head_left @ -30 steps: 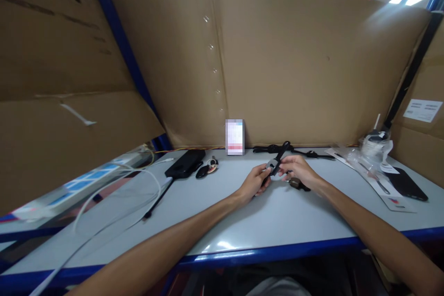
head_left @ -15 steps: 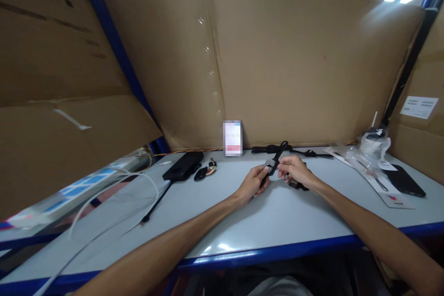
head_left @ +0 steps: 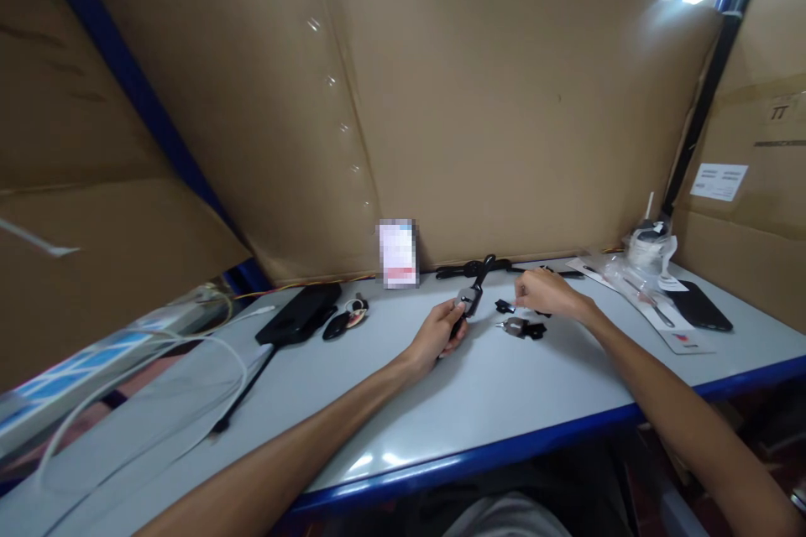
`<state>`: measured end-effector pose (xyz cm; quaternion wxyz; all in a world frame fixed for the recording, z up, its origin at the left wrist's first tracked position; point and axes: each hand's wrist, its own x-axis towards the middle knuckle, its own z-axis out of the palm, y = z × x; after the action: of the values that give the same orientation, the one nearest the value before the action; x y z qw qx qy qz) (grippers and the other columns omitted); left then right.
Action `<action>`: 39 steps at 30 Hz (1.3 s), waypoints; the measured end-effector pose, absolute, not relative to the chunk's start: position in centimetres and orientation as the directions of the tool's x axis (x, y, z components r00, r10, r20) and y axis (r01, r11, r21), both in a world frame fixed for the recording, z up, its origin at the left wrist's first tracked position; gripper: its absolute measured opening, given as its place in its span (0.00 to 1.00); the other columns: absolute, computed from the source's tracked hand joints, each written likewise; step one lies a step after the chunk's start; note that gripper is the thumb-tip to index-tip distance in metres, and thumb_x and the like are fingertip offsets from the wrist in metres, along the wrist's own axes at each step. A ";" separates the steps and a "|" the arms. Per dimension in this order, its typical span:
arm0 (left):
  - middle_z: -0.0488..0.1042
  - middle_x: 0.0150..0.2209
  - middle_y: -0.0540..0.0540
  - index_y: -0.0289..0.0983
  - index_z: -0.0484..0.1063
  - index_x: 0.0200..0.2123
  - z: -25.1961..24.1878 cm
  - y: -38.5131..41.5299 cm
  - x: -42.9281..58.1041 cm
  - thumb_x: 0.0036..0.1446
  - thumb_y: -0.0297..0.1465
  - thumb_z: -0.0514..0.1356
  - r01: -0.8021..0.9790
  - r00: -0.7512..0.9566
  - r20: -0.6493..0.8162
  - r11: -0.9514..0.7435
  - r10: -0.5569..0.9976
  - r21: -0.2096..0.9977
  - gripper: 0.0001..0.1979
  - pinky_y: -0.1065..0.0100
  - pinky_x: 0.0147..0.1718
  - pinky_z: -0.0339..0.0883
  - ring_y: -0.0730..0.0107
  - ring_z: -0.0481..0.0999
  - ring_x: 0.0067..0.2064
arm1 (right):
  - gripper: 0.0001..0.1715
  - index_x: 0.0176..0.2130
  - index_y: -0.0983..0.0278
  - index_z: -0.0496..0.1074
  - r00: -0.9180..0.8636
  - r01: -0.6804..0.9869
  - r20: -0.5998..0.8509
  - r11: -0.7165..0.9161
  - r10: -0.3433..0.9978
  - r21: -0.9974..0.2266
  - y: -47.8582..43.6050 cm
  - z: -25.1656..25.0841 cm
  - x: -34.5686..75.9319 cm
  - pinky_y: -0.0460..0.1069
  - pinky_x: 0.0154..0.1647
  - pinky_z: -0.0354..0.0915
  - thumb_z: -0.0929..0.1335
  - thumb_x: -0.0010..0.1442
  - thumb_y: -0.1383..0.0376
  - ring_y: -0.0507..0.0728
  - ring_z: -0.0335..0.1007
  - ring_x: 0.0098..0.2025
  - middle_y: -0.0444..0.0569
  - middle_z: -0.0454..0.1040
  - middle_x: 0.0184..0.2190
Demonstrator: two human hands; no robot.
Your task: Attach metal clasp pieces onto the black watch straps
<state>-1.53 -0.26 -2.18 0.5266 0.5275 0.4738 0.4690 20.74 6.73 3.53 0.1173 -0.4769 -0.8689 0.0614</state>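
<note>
My left hand point(head_left: 442, 329) is wrapped round a grey and black watch-like device point(head_left: 467, 299), whose black strap sticks up to the upper right. My right hand point(head_left: 546, 292) is beside it to the right, fingers pinched and pointing down at a small black piece point(head_left: 505, 306) near the table surface. Whether the fingertips grip that piece is too small to tell. Just below lies a small grey and black item point(head_left: 517, 327) with a metal tip. Black straps point(head_left: 472, 268) lie along the back of the table, partly behind my right hand.
At centre back a blurred bright screen point(head_left: 399, 254) leans on the cardboard wall point(head_left: 472, 101). A black box-shaped device point(head_left: 300, 315), keys point(head_left: 345, 321) and white cables point(head_left: 243, 352) are left. Right are a plastic-wrapped container point(head_left: 647, 252), a packaged tool point(head_left: 655, 310) and a black phone point(head_left: 702, 305).
My right hand has moved away from the device in my left hand, out to the right. Small pieces on the table now show between the hands. The view has turned right.
</note>
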 end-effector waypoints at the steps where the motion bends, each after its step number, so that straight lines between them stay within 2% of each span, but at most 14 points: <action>1: 0.62 0.19 0.57 0.40 0.57 0.30 -2.2 -0.2 -1.6 0.59 0.45 0.59 0.002 0.110 -0.008 0.007 0.994 1.000 0.18 0.78 0.11 0.38 0.83 0.51 0.14 | 0.08 0.31 0.63 0.79 -0.534 0.824 0.065 0.536 0.843 -0.183 6.7 3.9 21.2 0.47 0.33 0.58 0.74 0.52 0.61 0.61 0.75 0.37 0.53 0.79 0.33; 4: 0.62 0.19 0.57 0.40 0.57 0.29 -2.1 -0.2 -1.6 0.59 0.45 0.59 -0.011 0.112 -0.013 0.015 0.994 1.000 0.18 0.78 0.11 0.39 0.83 0.51 0.14 | 0.20 0.39 0.63 0.79 -0.581 0.814 -0.139 0.570 0.802 -0.113 6.7 4.3 22.0 0.46 0.29 0.56 0.76 0.46 0.57 0.58 0.73 0.35 0.51 0.79 0.37; 7: 0.62 0.19 0.57 0.40 0.57 0.30 -2.1 -0.2 -1.5 0.59 0.44 0.59 -0.014 0.110 -0.020 0.022 0.994 1.000 0.17 0.78 0.11 0.39 0.83 0.50 0.14 | 0.27 0.44 0.61 0.78 -0.625 0.779 -0.225 0.617 0.748 -0.112 6.8 3.9 22.0 0.45 0.27 0.55 0.77 0.43 0.57 0.55 0.72 0.33 0.49 0.78 0.38; 11: 0.62 0.18 0.57 0.39 0.58 0.31 -2.1 -0.2 -1.5 0.60 0.44 0.58 -0.001 0.115 -0.016 0.016 0.993 1.000 0.16 0.78 0.11 0.38 0.82 0.51 0.14 | 0.24 0.41 0.62 0.78 -0.604 0.791 -0.265 0.606 0.752 -0.083 6.7 3.3 21.6 0.45 0.26 0.55 0.78 0.42 0.61 0.55 0.72 0.31 0.48 0.78 0.32; 14: 0.62 0.18 0.57 0.39 0.59 0.31 -2.2 -0.1 -1.4 0.60 0.44 0.57 -0.003 0.119 -0.016 0.016 0.993 1.000 0.15 0.77 0.11 0.39 0.82 0.51 0.14 | 0.15 0.33 0.64 0.78 -0.607 0.793 -0.231 0.595 0.760 -0.129 6.8 3.2 21.6 0.45 0.25 0.54 0.77 0.41 0.66 0.55 0.70 0.29 0.46 0.76 0.27; 16: 0.62 0.18 0.57 0.39 0.59 0.31 -2.2 -0.1 -1.4 0.61 0.43 0.56 -0.003 0.124 -0.019 0.019 0.992 1.000 0.15 0.77 0.11 0.39 0.82 0.50 0.14 | 0.07 0.28 0.65 0.77 -0.646 0.759 -0.183 0.596 0.741 -0.264 7.0 3.3 21.5 0.45 0.23 0.55 0.75 0.43 0.69 0.53 0.68 0.26 0.45 0.73 0.23; 18: 0.61 0.18 0.57 0.39 0.59 0.31 -2.1 -0.1 -1.3 0.62 0.42 0.55 0.007 0.134 -0.022 0.021 0.991 1.000 0.14 0.77 0.12 0.39 0.82 0.50 0.14 | 0.03 0.26 0.65 0.75 -0.679 0.657 -0.084 0.552 0.729 -0.514 6.9 3.4 20.9 0.44 0.22 0.58 0.72 0.47 0.68 0.52 0.67 0.24 0.44 0.71 0.21; 21: 0.60 0.18 0.57 0.39 0.59 0.31 -1.9 -0.1 -1.2 0.63 0.41 0.54 0.037 0.152 -0.021 0.016 0.988 0.999 0.13 0.76 0.12 0.39 0.82 0.50 0.14 | 0.09 0.28 0.65 0.73 -0.642 0.368 0.101 0.421 0.760 -0.829 6.5 3.3 19.3 0.43 0.20 0.62 0.72 0.50 0.61 0.51 0.66 0.24 0.43 0.71 0.21; 23: 0.60 0.18 0.58 0.39 0.60 0.32 -1.8 -0.2 -1.2 0.64 0.41 0.53 0.062 0.162 -0.023 0.013 0.986 0.998 0.12 0.76 0.12 0.40 0.81 0.51 0.14 | 0.14 0.29 0.65 0.72 -0.612 0.249 0.145 0.363 0.777 -0.898 6.1 3.0 18.2 0.43 0.18 0.62 0.73 0.50 0.57 0.50 0.64 0.22 0.42 0.69 0.20; 25: 0.59 0.18 0.58 0.39 0.61 0.33 -1.7 -0.2 -1.1 0.64 0.41 0.53 0.084 0.171 -0.029 0.015 0.985 0.996 0.12 0.76 0.12 0.40 0.81 0.51 0.14 | 0.15 0.30 0.65 0.70 -0.602 0.222 0.136 0.329 0.787 -0.918 5.8 2.4 17.4 0.43 0.16 0.60 0.72 0.50 0.56 0.48 0.61 0.18 0.40 0.68 0.19; 29: 0.60 0.18 0.57 0.38 0.62 0.34 -1.8 -0.2 -1.1 0.63 0.43 0.54 0.110 0.189 -0.042 0.022 0.981 0.994 0.13 0.75 0.13 0.41 0.80 0.52 0.14 | 0.09 0.31 0.65 0.70 -0.528 0.300 0.174 0.374 0.831 -0.878 5.8 1.2 16.8 0.43 0.17 0.56 0.71 0.54 0.61 0.48 0.60 0.17 0.40 0.67 0.19; 33: 0.60 0.19 0.57 0.39 0.61 0.34 -1.9 -0.1 -1.2 0.63 0.45 0.53 0.100 0.202 -0.033 0.013 0.979 0.995 0.16 0.75 0.13 0.41 0.80 0.52 0.14 | 0.02 0.33 0.64 0.71 -0.450 0.523 0.386 0.588 0.805 -0.617 5.2 0.6 16.2 0.45 0.26 0.55 0.69 0.58 0.67 0.51 0.65 0.23 0.41 0.70 0.21; 35: 0.60 0.19 0.57 0.39 0.61 0.34 -1.8 -0.1 -1.2 0.63 0.47 0.53 0.096 0.214 -0.031 0.010 0.976 0.995 0.17 0.75 0.13 0.41 0.81 0.51 0.14 | 0.01 0.34 0.63 0.71 -0.437 0.605 0.457 0.629 0.775 -0.489 4.8 0.5 15.9 0.46 0.29 0.55 0.69 0.59 0.67 0.52 0.67 0.27 0.42 0.72 0.23; 39: 0.58 0.20 0.58 0.39 0.60 0.33 -1.9 -0.1 -1.2 0.60 0.47 0.57 0.154 0.220 -0.025 -0.010 0.975 0.988 0.18 0.75 0.13 0.42 0.81 0.52 0.16 | 0.02 0.37 0.62 0.71 -0.425 0.684 0.456 0.607 0.782 -0.404 4.1 0.5 15.4 0.47 0.30 0.52 0.68 0.63 0.66 0.54 0.68 0.30 0.44 0.74 0.26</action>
<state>-1.22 -0.14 -1.88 0.5143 0.5879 0.4802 0.3990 15.39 4.09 0.45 0.3120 -0.4362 -0.8404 0.0787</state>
